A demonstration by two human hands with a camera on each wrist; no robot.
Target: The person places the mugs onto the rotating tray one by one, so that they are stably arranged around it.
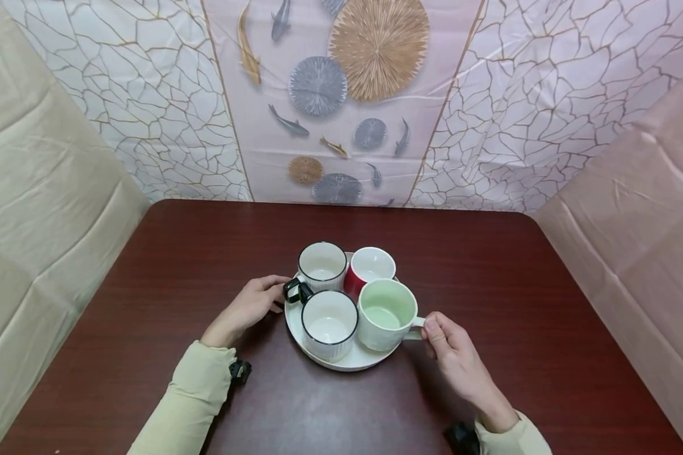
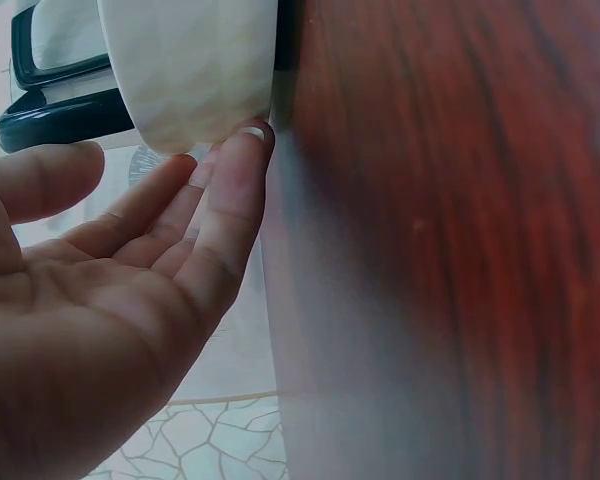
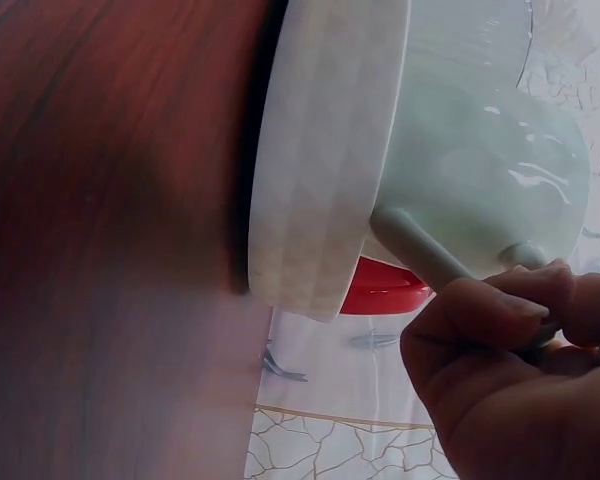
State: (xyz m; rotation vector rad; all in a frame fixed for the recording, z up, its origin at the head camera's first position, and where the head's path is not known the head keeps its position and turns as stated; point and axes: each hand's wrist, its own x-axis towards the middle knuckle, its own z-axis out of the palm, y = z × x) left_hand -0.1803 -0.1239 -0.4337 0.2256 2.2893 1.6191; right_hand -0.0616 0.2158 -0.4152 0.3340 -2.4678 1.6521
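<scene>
On a round white tray (image 1: 350, 364) with a ridged side stand a pale green mug (image 1: 382, 338), two white mugs with dark rims, and a red cup (image 1: 351, 284) with a white inside. One white mug (image 1: 329, 346) is at the front left, the other white mug (image 1: 322, 262) behind it. My right hand (image 1: 461, 360) pinches the green mug's handle (image 3: 420, 245) between thumb and fingers. At the tray's left side, my left hand (image 1: 250, 306) has its fingers extended, and its fingertips (image 2: 245, 150) touch the tray's lower edge beside the black mug handles (image 1: 296, 291).
The tray is on a dark red-brown wooden table (image 1: 205, 253). Behind the table hangs a patterned cloth (image 1: 341, 126) with fish and round leaf prints. Padded beige panels (image 1: 34, 221) flank both sides.
</scene>
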